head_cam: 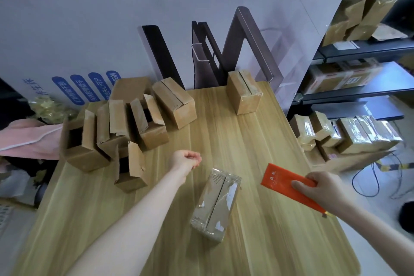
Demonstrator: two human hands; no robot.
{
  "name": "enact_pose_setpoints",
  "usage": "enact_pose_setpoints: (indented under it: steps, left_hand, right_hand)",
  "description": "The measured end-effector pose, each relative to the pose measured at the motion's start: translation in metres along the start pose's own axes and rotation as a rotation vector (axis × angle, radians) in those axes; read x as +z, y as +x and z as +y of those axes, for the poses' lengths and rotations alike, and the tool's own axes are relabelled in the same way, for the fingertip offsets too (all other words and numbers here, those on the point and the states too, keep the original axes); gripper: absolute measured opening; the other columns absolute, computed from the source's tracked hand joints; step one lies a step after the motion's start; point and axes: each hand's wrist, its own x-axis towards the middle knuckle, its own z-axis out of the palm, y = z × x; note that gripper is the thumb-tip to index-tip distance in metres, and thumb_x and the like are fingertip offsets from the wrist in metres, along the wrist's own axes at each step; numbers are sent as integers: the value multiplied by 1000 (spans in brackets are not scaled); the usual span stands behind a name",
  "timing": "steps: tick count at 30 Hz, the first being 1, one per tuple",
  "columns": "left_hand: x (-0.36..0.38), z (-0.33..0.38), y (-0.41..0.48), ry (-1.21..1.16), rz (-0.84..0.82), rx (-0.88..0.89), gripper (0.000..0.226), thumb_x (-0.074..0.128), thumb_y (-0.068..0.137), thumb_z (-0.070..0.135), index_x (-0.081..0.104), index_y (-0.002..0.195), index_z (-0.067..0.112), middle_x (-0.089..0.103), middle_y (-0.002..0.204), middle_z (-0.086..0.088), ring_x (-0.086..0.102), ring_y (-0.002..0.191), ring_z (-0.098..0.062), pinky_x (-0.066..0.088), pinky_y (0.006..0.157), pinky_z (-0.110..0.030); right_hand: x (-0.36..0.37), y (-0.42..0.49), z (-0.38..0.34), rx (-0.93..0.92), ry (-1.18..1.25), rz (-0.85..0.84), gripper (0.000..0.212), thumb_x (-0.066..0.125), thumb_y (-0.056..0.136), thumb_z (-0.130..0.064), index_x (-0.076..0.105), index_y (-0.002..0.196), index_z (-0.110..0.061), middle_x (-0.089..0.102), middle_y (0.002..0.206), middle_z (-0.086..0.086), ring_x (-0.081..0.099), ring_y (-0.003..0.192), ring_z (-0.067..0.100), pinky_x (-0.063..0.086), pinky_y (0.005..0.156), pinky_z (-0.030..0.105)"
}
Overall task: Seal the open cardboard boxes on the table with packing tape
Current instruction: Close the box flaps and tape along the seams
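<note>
A bare left forearm (139,208) stretches from the near edge across a pale wood-grain desk (257,141). Its left hand (187,159) hovers above the surface, fingers loosely curled with nothing in them. It points toward a cluster of open brown cardboard boxes (112,132) crowded at the desk's far-left corner, flaps standing up, and these are likely its target.

Just right of the forearm, a single brown cardboard box (216,206) lies in front of the person, its two flaps folded shut along a centre seam. Glossy patches of old tape cling to it, but the seam itself looks unsealed, which may be why it sits within easy reach.

The right hand (318,188) is to that box's right, fingers and thumb gripping a flat orange packet (284,180) held tilted and clear of the desk. Its purpose cannot be told.

Two closed brown boxes (174,103) sit well apart at the back, near a large white printed cardboard sheet (89,36) propped upright behind the desk. No roll of packing tape is in view, so sealing here appears not yet under way.
</note>
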Motion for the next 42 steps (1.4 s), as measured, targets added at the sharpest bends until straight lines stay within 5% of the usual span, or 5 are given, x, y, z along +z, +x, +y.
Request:
enact_pose_setpoints:
  steps: [10,19,25,29,42]
  left_hand:
    - [21,-34,35,47,-2,-67,17,69,82,-2,67,76,14,70,83,-6,61,69,-14,46,62,-21]
    - [62,-61,37,38,6,-158,20,60,87,3,72,85,19,72,98,-2,64,86,-17,51,83,-28]
    - [68,-57,34,157,-8,-138,40,41,83,-2,72,101,17,67,118,-2,60,104,-21,48,94,-30]
    - [63,-60,36,270,-41,-239,47,43,93,10,44,140,7,46,144,-10,45,130,-28,37,108,-34]
    - [70,-76,-6,5,-134,103,32,52,97,30,54,129,26,55,132,8,48,123,-11,38,100,-26]
  right_hand:
    - [36,17,-3,32,-70,-106,34,64,81,-56,63,70,-24,63,58,-3,60,34,14,50,40,25]
    - [78,24,-26,21,-227,-90,39,55,82,-63,65,83,-25,63,70,-8,64,67,14,44,55,23]
    - [88,25,-32,23,-257,-39,40,55,82,-61,65,83,-22,63,71,-8,64,73,17,36,54,24]
    - [89,23,-33,20,-270,-30,40,54,82,-60,63,80,-21,63,70,-7,63,71,17,40,55,24]
    - [76,30,-76,-35,-414,-53,33,49,89,-51,57,81,-20,55,72,-5,55,70,21,41,61,27]
